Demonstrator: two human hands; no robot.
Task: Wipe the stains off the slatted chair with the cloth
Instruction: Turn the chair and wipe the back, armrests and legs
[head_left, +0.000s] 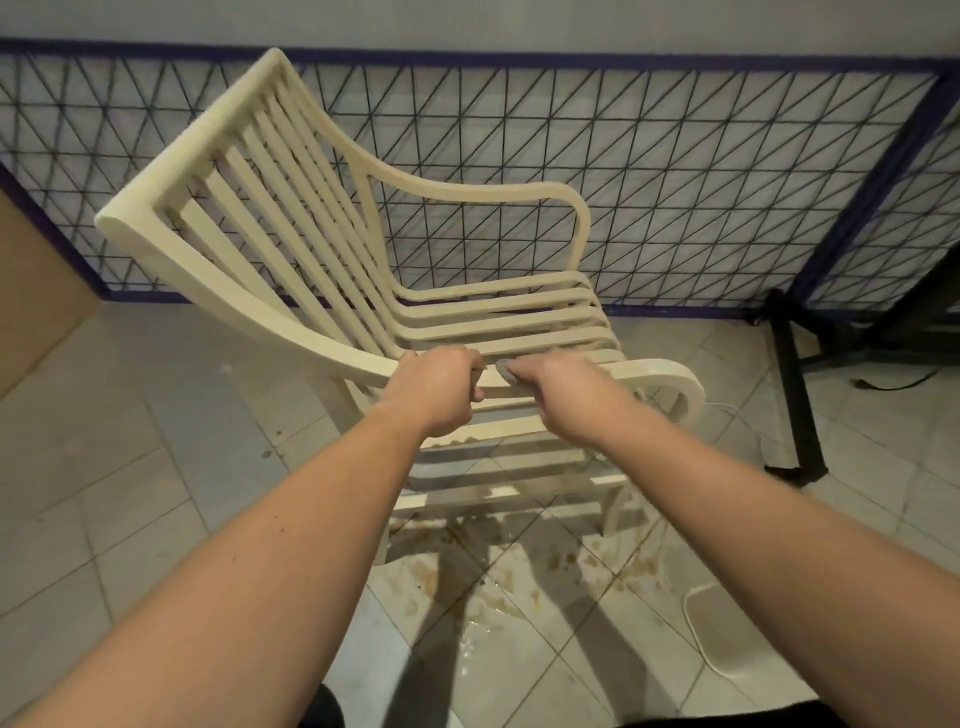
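Note:
A cream slatted chair (291, 218) stands on the tiled floor, seen from its side, with its back to the left. My left hand (441, 389) is closed around the chair's near armrest (654, 371). My right hand (566, 389) rests on the same armrest just to the right, fingers curled. A small grey bit of cloth (505, 369) shows under its fingertips, pressed against the armrest. Most of the cloth is hidden by the hand. The two hands are almost touching.
A wire mesh fence with a purple frame (675, 171) runs behind the chair. A black metal stand (795, 405) is at the right, a white object (722, 629) on the floor at lower right. Brown wet stains (498, 577) spread over tiles under the chair. A brown panel (31, 291) is at left.

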